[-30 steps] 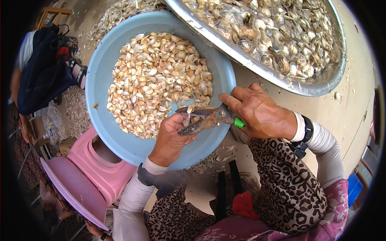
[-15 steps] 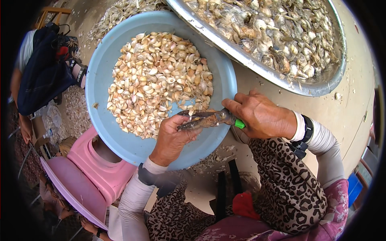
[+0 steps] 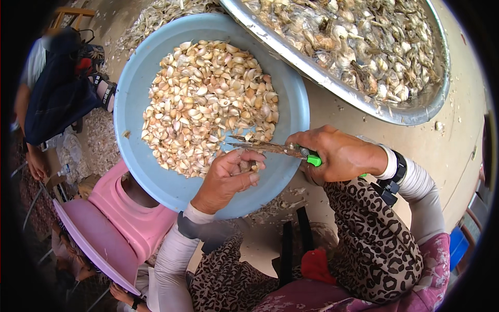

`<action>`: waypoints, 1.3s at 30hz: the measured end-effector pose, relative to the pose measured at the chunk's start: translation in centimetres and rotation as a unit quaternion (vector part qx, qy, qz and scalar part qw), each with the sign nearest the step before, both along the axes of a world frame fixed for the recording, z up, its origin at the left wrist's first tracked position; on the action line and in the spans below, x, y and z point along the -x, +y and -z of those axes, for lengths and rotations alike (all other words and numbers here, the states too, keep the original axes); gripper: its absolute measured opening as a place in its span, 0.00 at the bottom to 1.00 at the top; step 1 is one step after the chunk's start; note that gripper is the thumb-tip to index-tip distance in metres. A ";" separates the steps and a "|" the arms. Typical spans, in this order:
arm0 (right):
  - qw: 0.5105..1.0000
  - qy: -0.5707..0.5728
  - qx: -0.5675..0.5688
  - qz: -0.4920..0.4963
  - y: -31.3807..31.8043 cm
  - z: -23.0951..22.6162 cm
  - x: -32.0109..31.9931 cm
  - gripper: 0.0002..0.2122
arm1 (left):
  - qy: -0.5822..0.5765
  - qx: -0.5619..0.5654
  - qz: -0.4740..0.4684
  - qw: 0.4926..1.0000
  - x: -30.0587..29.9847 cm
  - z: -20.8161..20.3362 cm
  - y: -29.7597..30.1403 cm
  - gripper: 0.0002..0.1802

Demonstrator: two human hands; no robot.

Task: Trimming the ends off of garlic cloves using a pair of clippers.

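My right hand [image 3: 343,153] grips a pair of pruning shears [image 3: 280,148] with rusty, dirt-caked blades and a bright green part by the handles. The blades point left over the blue basin [image 3: 304,104], with their tips slightly apart. Just below the blades is my left hand [image 3: 226,179], its fingers curled and the thumb pressed toward them. Between the thumb and fingers shows a small brownish garlic piece [image 3: 254,167]. A broad heap of loose garlic cloves [image 3: 208,99] lies in the basin beyond both hands.
At the upper right a metal basin [image 3: 410,117] holds wet, dirty garlic bulbs [image 3: 353,47], its rim overlapping the blue one. A pink plastic stool [image 3: 125,213] stands close at the left. Another person's leg [image 3: 60,99] is farther left. Peelings [image 3: 156,26] litter the floor.
My left hand has come away from the blades, down and toward me, and its fingers have curled. The shears have turned in my right hand, so the blades now show edge-on.
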State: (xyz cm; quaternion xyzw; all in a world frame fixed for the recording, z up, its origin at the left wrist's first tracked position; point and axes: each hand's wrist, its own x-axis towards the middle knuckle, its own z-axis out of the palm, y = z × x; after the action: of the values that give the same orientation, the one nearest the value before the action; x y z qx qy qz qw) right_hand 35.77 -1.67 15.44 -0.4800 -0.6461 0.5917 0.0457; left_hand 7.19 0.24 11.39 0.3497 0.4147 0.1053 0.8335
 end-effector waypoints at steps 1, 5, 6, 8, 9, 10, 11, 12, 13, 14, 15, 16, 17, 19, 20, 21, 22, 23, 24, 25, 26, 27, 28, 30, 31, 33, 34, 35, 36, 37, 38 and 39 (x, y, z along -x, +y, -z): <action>0.999 0.004 -0.044 0.003 -0.5 0.7 0.0 0.21 | 0.017 -0.002 0.003 1.000 0.1 0.0 -0.1 0.17; 0.991 -0.062 -0.116 -0.004 -0.5 0.0 0.3 0.21 | 0.022 0.060 -0.037 0.997 0.2 0.1 -0.5 0.21; 0.987 -0.073 -0.141 -0.007 -0.6 -0.1 0.3 0.22 | 0.011 0.074 -0.050 0.996 -0.1 -0.1 -0.4 0.22; 0.977 -0.094 -0.191 -0.014 -0.7 -0.1 0.1 0.22 | -0.014 0.106 -0.070 0.992 -0.2 -0.2 -0.4 0.23; 0.975 -0.093 -0.202 -0.015 -0.7 0.0 0.0 0.22 | -0.027 0.124 -0.077 0.989 -0.2 -0.1 -0.4 0.23; 0.973 -0.091 -0.212 -0.015 -0.8 0.3 0.0 0.22 | -0.041 0.141 -0.084 0.986 -0.2 -0.1 -0.3 0.23; 0.970 -0.089 -0.223 -0.016 -0.9 0.4 0.0 0.22 | -0.058 0.156 -0.098 0.981 0.0 0.0 -0.4 0.23; 0.970 -0.087 -0.227 -0.019 -0.9 0.4 -0.1 0.22 | -0.075 0.170 -0.112 0.976 0.3 0.3 -0.5 0.22; 0.969 -0.085 -0.230 -0.022 -0.9 0.3 0.0 0.21 | -0.092 0.184 -0.126 0.970 0.7 0.4 -0.7 0.21; 0.969 -0.084 -0.232 -0.025 -1.0 0.4 -0.1 0.21 | -0.084 0.177 -0.137 0.971 1.0 0.4 -0.8 0.20; 0.970 -0.090 -0.223 -0.031 -1.0 0.3 -0.2 0.21 | -0.076 0.170 -0.149 0.971 1.4 0.4 -1.0 0.19; 0.972 -0.095 -0.213 -0.037 -0.9 0.1 -0.3 0.22 | -0.068 0.163 -0.161 0.971 1.9 0.2 -1.1 0.19; 0.973 -0.096 -0.205 -0.043 -0.9 0.1 -0.3 0.22 | -0.050 0.135 -0.172 0.974 2.8 -0.2 -1.3 0.18; 0.989 -0.040 -0.143 -0.019 -1.0 0.6 -0.8 0.22 | -0.020 0.084 -0.188 0.978 5.0 -0.9 -1.5 0.16; 0.994 -0.009 -0.113 -0.008 -1.0 0.8 -0.9 0.22 | 0.012 0.038 -0.208 0.977 6.3 -2.0 -1.7 0.15; 0.993 -0.018 -0.114 -0.003 -1.2 1.0 -1.1 0.23 | 0.040 -0.005 -0.225 0.973 7.6 -3.3 -1.8 0.15; 0.993 -0.023 -0.119 0.000 -1.2 0.9 -1.3 0.23 | 0.094 -0.071 -0.246 0.962 9.0 -5.3 -2.0 0.15; 0.992 -0.030 -0.125 0.004 -1.3 0.6 -1.5 0.23 | 0.144 -0.135 -0.265 0.944 10.4 -7.4 -2.2 0.15; 0.987 -0.069 -0.145 0.000 -1.3 0.2 -1.7 0.24 | 0.212 -0.214 -0.266 0.916 11.9 -9.8 -2.2 0.16; 0.981 -0.102 -0.165 -0.006 -1.2 0.0 -1.6 0.24 | 0.283 -0.291 -0.265 0.875 13.5 -12.6 -2.5 0.16; 0.973 -0.136 -0.186 -0.013 -1.1 -0.3 -1.5 0.24 | 0.370 -0.353 -0.279 0.813 15.0 -15.5 -2.8 0.15; 0.972 -0.138 -0.189 -0.013 -1.2 -0.3 -1.5 0.24 | 0.452 -0.409 -0.290 0.738 16.6 -18.0 -3.3 0.14; 0.972 -0.139 -0.191 -0.011 -1.3 -0.3 -1.5 0.25 | 0.504 -0.456 -0.301 0.669 18.9 -20.1 -3.8 0.15; 0.972 -0.134 -0.190 -0.010 -1.4 0.0 -1.2 0.25 | 0.578 -0.506 -0.331 0.548 21.8 -23.2 -4.5 0.16; 0.973 -0.130 -0.188 -0.010 -1.5 0.3 -1.2 0.25 | 0.602 -0.512 -0.352 0.501 22.9 -24.3 -4.8 0.17; 0.975 -0.122 -0.188 -0.002 -1.6 0.6 -1.8 0.24 | 0.659 -0.477 -0.302 0.497 28.5 -27.4 -5.5 0.18; 0.974 -0.121 -0.192 -0.004 -1.6 0.6 -1.7 0.24 | 0.677 -0.481 -0.273 0.486 30.6 -27.4 -5.9 0.19; 0.973 -0.120 -0.196 -0.006 -1.6 0.6 -1.6 0.24 | 0.694 -0.484 -0.242 0.474 33.2 -27.7 -6.4 0.20; 0.973 -0.118 -0.196 -0.007 -1.5 0.5 -1.3 0.24 | 0.721 -0.396 -0.212 0.527 38.2 -28.7 -7.6 0.22; 0.974 -0.119 -0.193 -0.008 -1.4 0.4 -1.1 0.24 | 0.773 -0.405 -0.152 0.463 37.9 -28.4 -7.8 0.22; 0.974 -0.119 -0.191 -0.007 -1.3 0.3 -1.1 0.24 | 0.817 -0.410 -0.090 0.395 36.3 -28.0 -7.8 0.23; 0.974 -0.123 -0.191 -0.007 -1.3 0.4 -1.2 0.24 | 0.852 -0.412 -0.026 0.323 34.2 -27.4 -7.6 0.23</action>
State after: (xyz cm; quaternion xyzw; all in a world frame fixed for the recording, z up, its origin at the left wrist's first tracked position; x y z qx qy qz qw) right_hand 36.94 -2.96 15.03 -0.5270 -0.7511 0.3941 0.0529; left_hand -27.04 -7.37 38.83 0.5352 0.8093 -0.0713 -0.2312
